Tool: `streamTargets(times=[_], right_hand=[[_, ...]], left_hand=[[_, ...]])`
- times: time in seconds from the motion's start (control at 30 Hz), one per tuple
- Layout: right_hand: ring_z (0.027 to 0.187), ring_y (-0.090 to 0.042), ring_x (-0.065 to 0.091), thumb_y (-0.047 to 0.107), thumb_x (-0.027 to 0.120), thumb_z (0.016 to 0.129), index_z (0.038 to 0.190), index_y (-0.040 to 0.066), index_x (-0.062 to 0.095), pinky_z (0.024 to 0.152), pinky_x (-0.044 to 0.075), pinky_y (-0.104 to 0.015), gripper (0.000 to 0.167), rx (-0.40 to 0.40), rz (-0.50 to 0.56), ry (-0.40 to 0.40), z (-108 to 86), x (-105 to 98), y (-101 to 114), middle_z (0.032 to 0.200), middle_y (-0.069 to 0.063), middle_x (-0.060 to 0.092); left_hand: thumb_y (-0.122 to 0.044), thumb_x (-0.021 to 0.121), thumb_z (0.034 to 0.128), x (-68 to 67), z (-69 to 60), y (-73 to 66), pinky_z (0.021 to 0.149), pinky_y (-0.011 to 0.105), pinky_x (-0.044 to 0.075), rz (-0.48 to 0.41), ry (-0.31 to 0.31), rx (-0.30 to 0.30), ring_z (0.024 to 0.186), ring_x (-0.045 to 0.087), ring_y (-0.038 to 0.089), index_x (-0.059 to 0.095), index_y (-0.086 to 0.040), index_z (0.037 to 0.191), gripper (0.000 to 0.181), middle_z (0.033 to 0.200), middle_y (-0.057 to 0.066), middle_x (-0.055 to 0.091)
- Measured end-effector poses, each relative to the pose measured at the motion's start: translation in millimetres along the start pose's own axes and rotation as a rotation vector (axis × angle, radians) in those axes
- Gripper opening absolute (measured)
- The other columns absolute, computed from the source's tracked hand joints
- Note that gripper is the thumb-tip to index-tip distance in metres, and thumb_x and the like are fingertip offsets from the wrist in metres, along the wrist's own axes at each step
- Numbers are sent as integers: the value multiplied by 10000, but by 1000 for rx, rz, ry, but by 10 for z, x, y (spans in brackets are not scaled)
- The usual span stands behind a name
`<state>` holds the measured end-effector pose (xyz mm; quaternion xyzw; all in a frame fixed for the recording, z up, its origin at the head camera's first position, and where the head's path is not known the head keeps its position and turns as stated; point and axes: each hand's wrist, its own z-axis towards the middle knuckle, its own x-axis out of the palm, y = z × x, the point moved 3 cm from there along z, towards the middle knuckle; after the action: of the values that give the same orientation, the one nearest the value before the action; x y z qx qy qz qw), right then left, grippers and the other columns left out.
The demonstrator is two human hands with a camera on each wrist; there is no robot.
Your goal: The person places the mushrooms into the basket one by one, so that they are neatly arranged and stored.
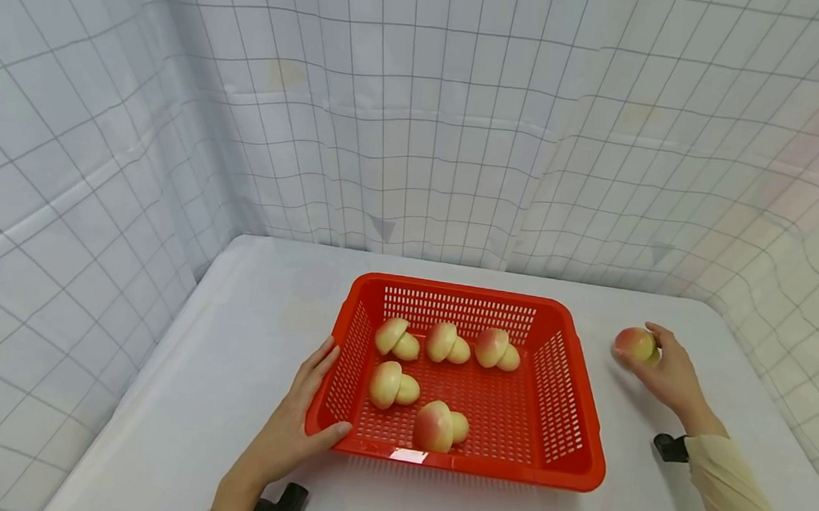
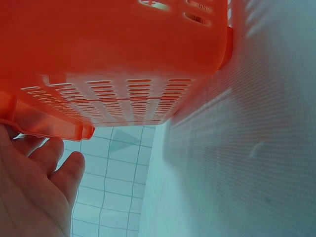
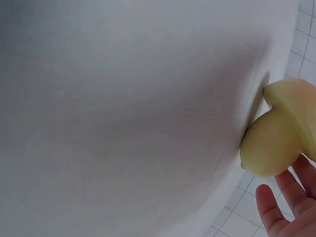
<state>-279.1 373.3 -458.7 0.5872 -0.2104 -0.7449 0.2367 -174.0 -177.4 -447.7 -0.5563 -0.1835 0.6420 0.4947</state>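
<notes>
A red plastic basket [image 1: 479, 465] with slotted walls stands on the white-covered table. My left hand [image 1: 287, 430] holds its near left corner, thumb over the rim and fingers along the left side; the left wrist view shows fingers [image 2: 69, 175] just below the rim. Off to the basket's right, my right hand [image 1: 674, 381] grips a toy mushroom [image 1: 633, 345] with a reddish-yellow cap. In the right wrist view the mushroom's pale rounded stem [image 3: 271, 143] is close to the table surface, fingers beside it. Part of the cap runs out of that view.
Inside the basket lie several similar mushrooms: three in a back row [image 1: 448, 344], one at mid-left [image 1: 386, 384] and one near the front [image 1: 434, 426]. White grid-patterned curtains [image 1: 427, 128] surround the table [image 1: 253, 315] at the back and sides.
</notes>
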Motion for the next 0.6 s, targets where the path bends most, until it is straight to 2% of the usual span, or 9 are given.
streamTargets(times=[0.1, 0.3, 0.37, 0.6], right_hand=[[1088, -507, 410, 323, 678, 870, 1352, -149, 319, 878, 325, -641, 765, 1, 3, 2, -10, 3, -7, 1242, -398, 419], [1056, -498, 428, 309, 683, 868, 1331, -144, 346, 851, 338, -619, 730, -4, 2, 2, -27, 3, -19, 1222, -387, 440], [1052, -496, 430, 307, 691, 863, 1332, -138, 348, 851, 340, -620, 731, -8, 1, 4, -29, 10, -31, 1218, -381, 446], [1067, -499, 414, 324, 711, 853, 1363, -110, 318, 853, 333, -641, 777, 13, -31, 18, -28, 47, -88, 1242, -375, 428]], left_hand=[[-224, 748, 784, -2, 5, -40, 894, 453, 456, 0, -13, -3, 1352, 239, 237, 220, -187, 1520, 907, 1561, -29, 112], [-195, 737, 783, -56, 10, -281, 873, 485, 463, -37, -20, 0, 1328, 271, 320, 258, -60, 1495, 869, 1548, 102, 152], [-198, 737, 783, -55, 10, -264, 874, 489, 462, -34, -18, -1, 1328, 268, 324, 256, -56, 1495, 871, 1548, 105, 148], [-213, 751, 775, 2, -7, -32, 908, 497, 436, -6, -11, -13, 1362, 220, 248, 215, -189, 1520, 918, 1563, -20, 105]])
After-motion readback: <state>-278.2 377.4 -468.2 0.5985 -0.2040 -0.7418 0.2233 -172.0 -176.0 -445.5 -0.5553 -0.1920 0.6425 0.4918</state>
